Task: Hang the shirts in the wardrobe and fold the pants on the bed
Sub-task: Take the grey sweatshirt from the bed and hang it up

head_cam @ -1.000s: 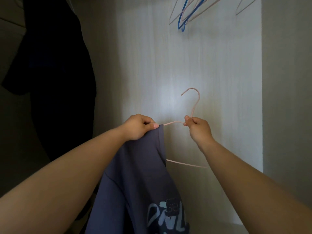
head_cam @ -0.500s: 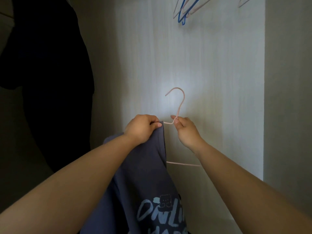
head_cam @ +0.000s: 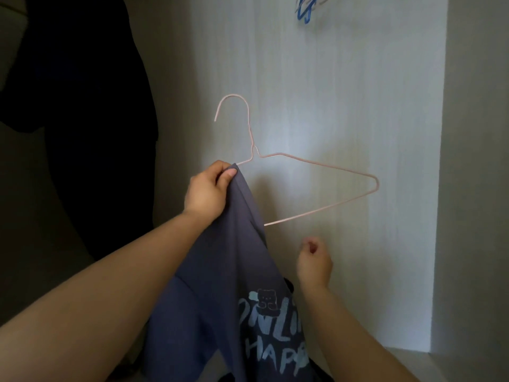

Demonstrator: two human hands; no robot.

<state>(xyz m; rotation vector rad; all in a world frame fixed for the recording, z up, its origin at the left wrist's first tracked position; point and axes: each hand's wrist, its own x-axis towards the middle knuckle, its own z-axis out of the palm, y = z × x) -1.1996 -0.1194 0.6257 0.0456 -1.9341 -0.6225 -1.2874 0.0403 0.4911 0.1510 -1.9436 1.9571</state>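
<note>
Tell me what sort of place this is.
Most likely the inside of a wardrobe: pale wood-grain panels form its back, spare blue hangers hang at the top, and a dark garment hangs on the left.

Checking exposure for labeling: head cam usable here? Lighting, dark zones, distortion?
Head view: bright patch on the wardrobe back panel behind the pink hanger; dark garment at left is nearly black, no detail; blue shirt print readable; forearms stretched by wide-angle.

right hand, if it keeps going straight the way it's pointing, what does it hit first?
Probably the bottom bar of the thin pink wire hanger, just above the loosely curled right hand. If it passes behind the bar, the pale wardrobe back panel is next; depth is unclear.
</note>
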